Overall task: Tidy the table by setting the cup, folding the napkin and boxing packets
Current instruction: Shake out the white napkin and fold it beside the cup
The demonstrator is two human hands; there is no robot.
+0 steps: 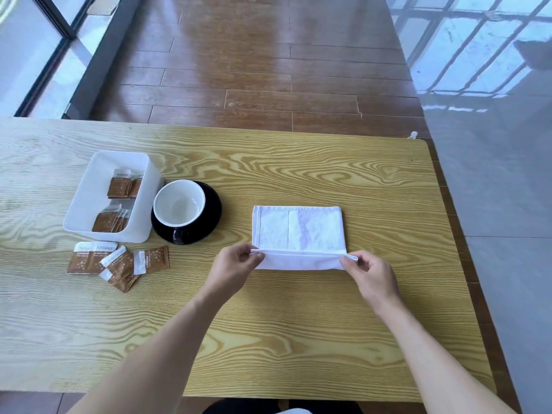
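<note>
Your left hand (236, 265) and right hand (369, 274) each pinch a near corner of the white napkin (298, 231), near edge lifted off the table (298, 324). Cup (179, 203) sits on black saucer (209, 210). Some packets in box (89, 198), about five loose packets (119, 264) nearby, count unclear.

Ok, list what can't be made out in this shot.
- Packets in the box: head view, they overlap and the near wall covers the lower ones, so no count.
- Packet print: too small to read.
- Napkin near corners: pinched inside the left hand and right hand.
- Saucer: the cup covers its middle.
- Table: cut off by the left edge.
</note>
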